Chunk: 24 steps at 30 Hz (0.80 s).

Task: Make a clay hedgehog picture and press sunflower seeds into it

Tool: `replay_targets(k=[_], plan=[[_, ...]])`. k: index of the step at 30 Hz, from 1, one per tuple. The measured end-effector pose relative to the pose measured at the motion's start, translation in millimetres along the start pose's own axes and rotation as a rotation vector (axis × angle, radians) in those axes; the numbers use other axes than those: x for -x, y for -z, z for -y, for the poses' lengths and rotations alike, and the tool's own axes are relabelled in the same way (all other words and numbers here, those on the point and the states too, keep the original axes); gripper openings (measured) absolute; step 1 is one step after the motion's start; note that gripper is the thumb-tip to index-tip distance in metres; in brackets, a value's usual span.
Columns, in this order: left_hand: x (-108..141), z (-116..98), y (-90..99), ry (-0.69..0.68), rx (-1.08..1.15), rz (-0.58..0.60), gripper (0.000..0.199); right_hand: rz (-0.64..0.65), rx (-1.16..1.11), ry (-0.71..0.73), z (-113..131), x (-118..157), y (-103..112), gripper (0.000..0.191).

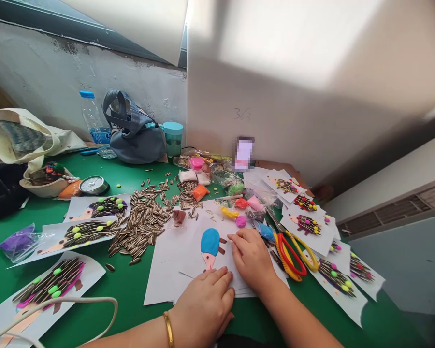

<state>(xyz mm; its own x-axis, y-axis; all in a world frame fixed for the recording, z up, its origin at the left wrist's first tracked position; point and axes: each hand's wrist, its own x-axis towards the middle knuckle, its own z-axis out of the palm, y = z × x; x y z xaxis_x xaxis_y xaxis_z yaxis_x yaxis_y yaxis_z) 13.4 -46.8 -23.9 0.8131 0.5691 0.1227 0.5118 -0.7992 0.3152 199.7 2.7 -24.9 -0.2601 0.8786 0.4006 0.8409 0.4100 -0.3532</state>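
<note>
- Right hand, bare (253,261): its index finger reaches to the upper of two small brown clay feet (222,239); whether thumb and finger pinch it cannot be told.
- Left hand, bare, with a gold bangle (204,298): laid palm down, fingers nearly together, fingertips at the snout.
- Hedgehog figure of flattened clay, with rounded blue body and pointed pink face (210,243): it lies between the hands on white paper sheets (163,275). Its long axis runs from the far side toward the person; the snout points at the person, the feet to the right. The left hand lies across the near side, blocking the space beyond the snout.
- Beyond the figure: a brown clay lump in clear wrap (179,217), a yellow clay lump (229,212) and a round magenta clay ball (241,221).
- Right of the right hand: scissors with red and yellow plastic handles (288,251), close beside it.
- To the left: a heap of dark striped sunflower seeds (145,217), partly spilling against the paper.
- Outermost: seed-spined hedgehog pictures on white cards (60,282) at both sides, and a pale cable (94,299) crossing the nearest left card, all on a green tabletop (130,285).
</note>
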Motion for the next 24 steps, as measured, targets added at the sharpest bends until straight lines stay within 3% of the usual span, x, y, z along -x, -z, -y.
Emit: replay_targets(k=[11,17,24], plan=[[1.9,-0.2,-2.0,0.009,-0.003,-0.002,0.033,0.047,-0.028,0.015,1.9,8.4,-1.4,0.029],[1.0,-0.2,-1.1,0.01,-0.002,0.005,0.034,0.001,-0.041,0.011,0.7,7.9,-0.5,0.03],[0.7,0.9,-2.6,0.002,-0.008,-0.01,0.031,0.061,-0.025,0.027,2.9,7.4,-0.5,0.033]])
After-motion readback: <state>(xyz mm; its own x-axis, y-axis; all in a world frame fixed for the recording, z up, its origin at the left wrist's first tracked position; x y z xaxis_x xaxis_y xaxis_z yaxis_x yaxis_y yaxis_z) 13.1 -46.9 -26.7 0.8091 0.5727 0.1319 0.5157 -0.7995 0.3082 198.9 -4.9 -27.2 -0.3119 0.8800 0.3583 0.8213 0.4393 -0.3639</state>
